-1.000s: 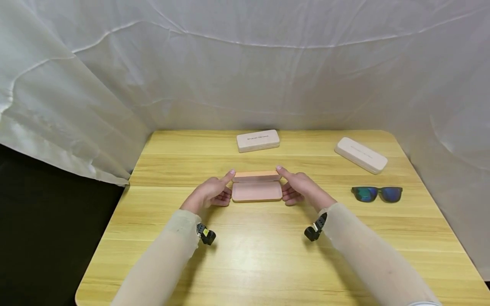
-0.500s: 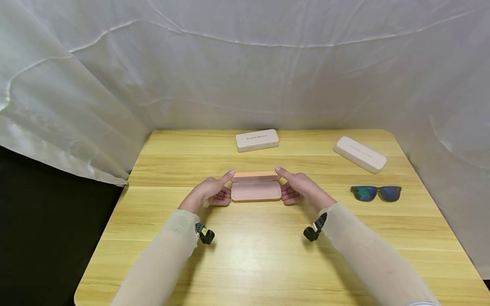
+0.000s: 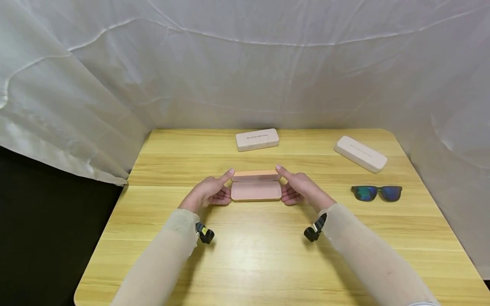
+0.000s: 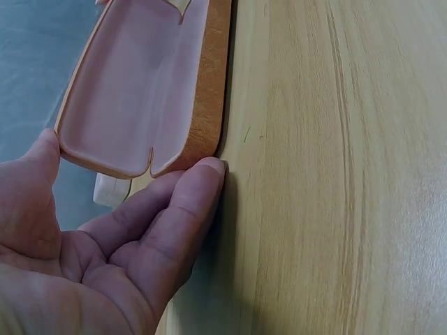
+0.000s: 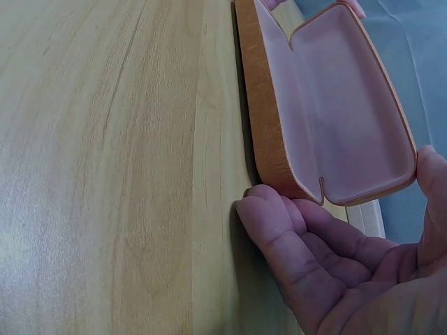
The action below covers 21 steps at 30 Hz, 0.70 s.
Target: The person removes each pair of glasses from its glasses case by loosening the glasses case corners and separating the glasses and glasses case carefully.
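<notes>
A brown glasses case [image 3: 256, 191] with pink lining stands with its lid raised in the middle of the table. At its left end is my left hand [image 3: 209, 192], thumb at the lid's corner and fingertips against the base. My right hand [image 3: 304, 190] holds the opposite end the same way. Both wrist views look into the lined case: the left wrist view shows the left fingers [image 4: 185, 209] curled at the base's end, and in the right wrist view the right fingers [image 5: 279, 230] touch the base's corner. Nothing lies inside the case.
Behind the case lies a closed white glasses case [image 3: 257, 140]. Another white glasses case [image 3: 360, 154] lies angled at the back right, with dark sunglasses [image 3: 377, 194] with blue-green lenses in front of it. A pale curtain [image 3: 245, 76] hangs behind the wooden table [image 3: 252, 259].
</notes>
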Available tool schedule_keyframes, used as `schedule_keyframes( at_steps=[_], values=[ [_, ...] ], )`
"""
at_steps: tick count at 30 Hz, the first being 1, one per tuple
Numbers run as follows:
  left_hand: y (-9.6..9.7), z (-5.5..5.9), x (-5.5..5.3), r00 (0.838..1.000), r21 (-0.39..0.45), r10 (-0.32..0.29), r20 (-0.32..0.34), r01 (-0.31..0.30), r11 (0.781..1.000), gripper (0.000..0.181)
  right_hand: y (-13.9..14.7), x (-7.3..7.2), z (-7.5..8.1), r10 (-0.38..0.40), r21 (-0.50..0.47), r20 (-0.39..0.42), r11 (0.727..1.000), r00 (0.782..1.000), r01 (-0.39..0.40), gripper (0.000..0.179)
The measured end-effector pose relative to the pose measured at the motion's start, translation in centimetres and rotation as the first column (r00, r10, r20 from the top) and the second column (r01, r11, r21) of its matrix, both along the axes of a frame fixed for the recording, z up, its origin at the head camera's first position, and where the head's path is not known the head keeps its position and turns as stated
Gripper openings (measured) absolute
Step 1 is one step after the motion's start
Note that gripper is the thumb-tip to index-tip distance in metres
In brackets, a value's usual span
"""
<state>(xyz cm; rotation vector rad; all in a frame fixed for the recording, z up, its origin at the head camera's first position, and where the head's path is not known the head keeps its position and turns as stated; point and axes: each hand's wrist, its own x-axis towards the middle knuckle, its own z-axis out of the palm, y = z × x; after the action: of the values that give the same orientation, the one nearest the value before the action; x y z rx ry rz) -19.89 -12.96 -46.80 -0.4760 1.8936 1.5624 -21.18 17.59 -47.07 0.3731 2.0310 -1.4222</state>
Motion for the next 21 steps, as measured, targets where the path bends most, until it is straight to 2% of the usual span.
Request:
schedule_keyframes(
  at_steps=[9,16,21],
  values=[
    [-0.2,-0.1,0.1,1.0,0.023,-0.015,-0.007,0.015,1.0,0.084,0.3,0.0,0.0,0.014,-0.014,0.002,1.0,1.0,-0.014,0.096],
    [-0.8,-0.3,0.1,0.999,0.064,-0.054,0.01,0.053,0.997,0.071,0.9,0.1,-0.1,0.03,-0.083,0.036,0.996,0.999,-0.027,0.086],
    [-1.0,-0.3,0.2,0.998,0.077,-0.059,0.009,0.058,0.995,0.063,1.2,0.4,-0.1,0.039,-0.125,0.048,0.992,0.998,-0.033,0.082]
  ],
)
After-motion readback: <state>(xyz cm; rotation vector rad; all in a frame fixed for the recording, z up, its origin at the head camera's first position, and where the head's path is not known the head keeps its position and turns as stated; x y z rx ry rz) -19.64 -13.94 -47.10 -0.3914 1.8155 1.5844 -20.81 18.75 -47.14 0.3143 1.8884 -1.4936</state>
